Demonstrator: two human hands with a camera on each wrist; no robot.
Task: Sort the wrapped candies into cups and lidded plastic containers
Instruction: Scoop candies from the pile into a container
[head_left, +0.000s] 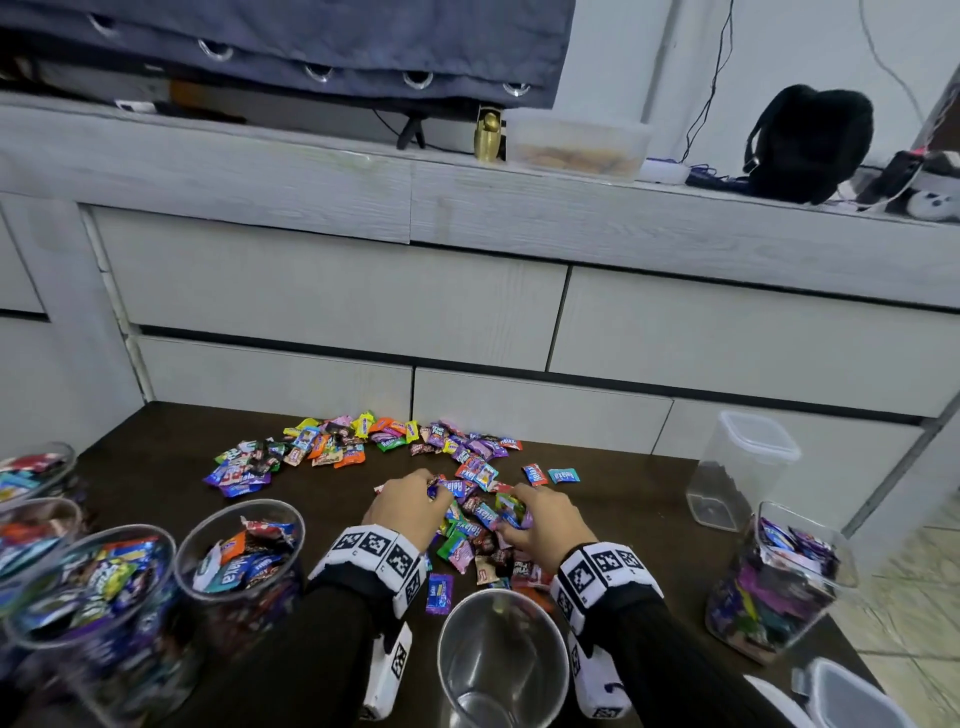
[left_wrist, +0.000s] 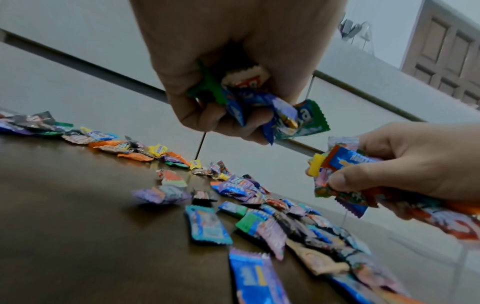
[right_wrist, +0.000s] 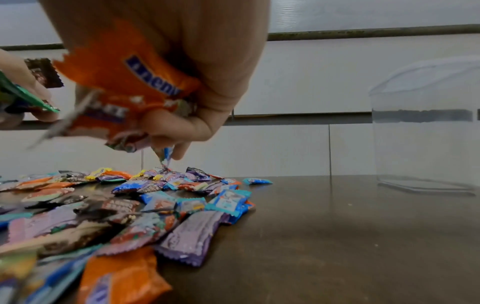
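Observation:
Wrapped candies (head_left: 363, 447) in many colours lie scattered on the dark table (head_left: 156, 467). My left hand (head_left: 410, 504) hovers over the near pile, its fingers curled round a bunch of blue and green candies (left_wrist: 262, 107). Just to its right, my right hand (head_left: 540, 519) grips another handful, with an orange wrapper (right_wrist: 124, 82) showing in its palm. A clear empty cup (head_left: 501, 660) stands between my wrists at the near edge. Cups (head_left: 239, 551) packed with candies stand at the left.
An empty lidded container (head_left: 743, 467) stands at the right rear of the table. A candy-filled container (head_left: 779, 582) sits nearer on the right, with a loose lid (head_left: 852, 696) by the corner. White drawer fronts (head_left: 332, 296) rise behind the table.

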